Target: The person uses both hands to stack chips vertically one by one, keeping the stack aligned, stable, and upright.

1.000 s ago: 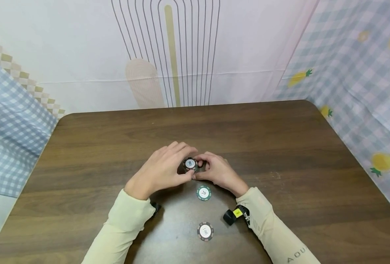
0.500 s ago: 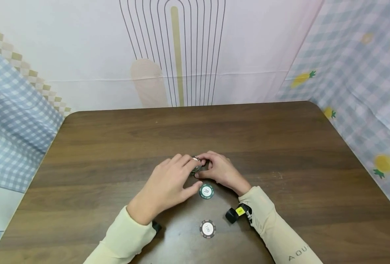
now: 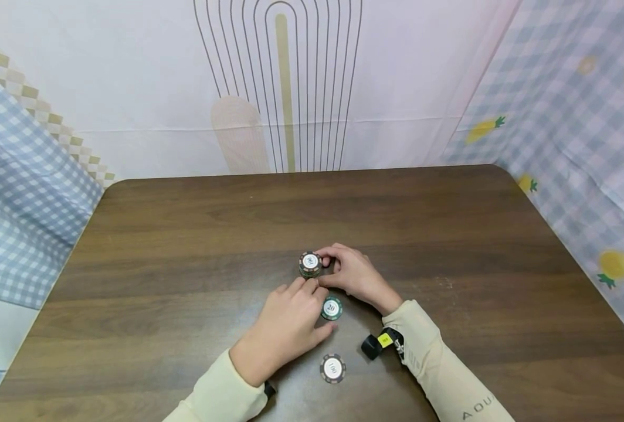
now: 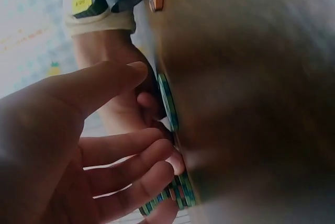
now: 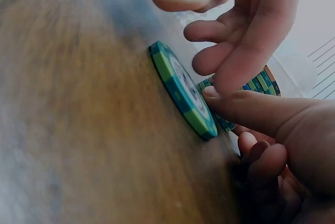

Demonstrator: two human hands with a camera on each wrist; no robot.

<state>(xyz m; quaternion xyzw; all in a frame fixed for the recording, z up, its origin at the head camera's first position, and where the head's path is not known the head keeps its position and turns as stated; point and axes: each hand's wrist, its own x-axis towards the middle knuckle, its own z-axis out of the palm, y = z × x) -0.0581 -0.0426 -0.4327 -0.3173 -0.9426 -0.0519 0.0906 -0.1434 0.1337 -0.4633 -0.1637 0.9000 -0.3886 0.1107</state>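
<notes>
A short stack of poker chips [image 3: 310,263] stands mid-table, topped by a black one marked 100. Its green-edged layers show from the side in the right wrist view [image 5: 264,84]. My right hand [image 3: 356,275] holds the stack's right side, thumb in front and index finger behind. In front of it a green poker chip [image 3: 332,309] marked 20 lies flat. Over that chip's left edge hovers my left hand [image 3: 291,328], fingers loosely bent and thumb apart, with nothing in its grasp. Another black chip [image 3: 333,368] marked 100 lies nearer to me.
The brown wooden table [image 3: 185,234] has a white curtain [image 3: 148,88] behind it and checked cloth [image 3: 570,117] at the sides. A black wrist camera [image 3: 372,346] with a yellow label sits at my right cuff, close to the loose chips.
My left hand has left the stack and come toward me, to the green chip, uncovering the stack's top. The right hand stays at the stack. The view has shifted slightly.
</notes>
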